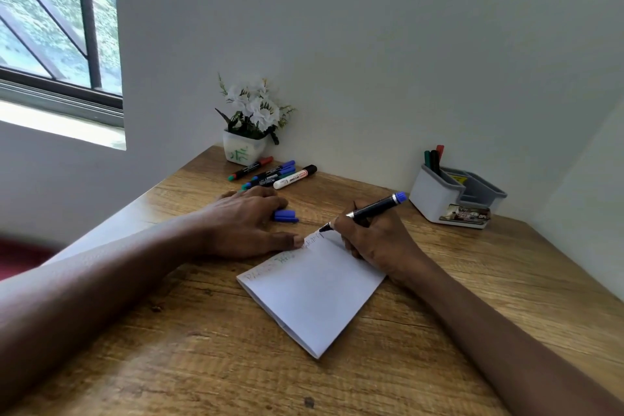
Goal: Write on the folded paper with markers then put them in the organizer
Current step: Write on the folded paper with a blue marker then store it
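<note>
A wooden table (439,331) filled the lower frame. On it lay a folded paper (314,294) at centre, a blue cap (285,215) just above, loose markers (277,176) beside a flower pot (243,149), and an organizer (452,196) at right.

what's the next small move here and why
Probably the right hand lifts the marker to recap it: its tip sits at the end of the written line, near the far corner of the paper, and the cap lies by the left hand.
</note>
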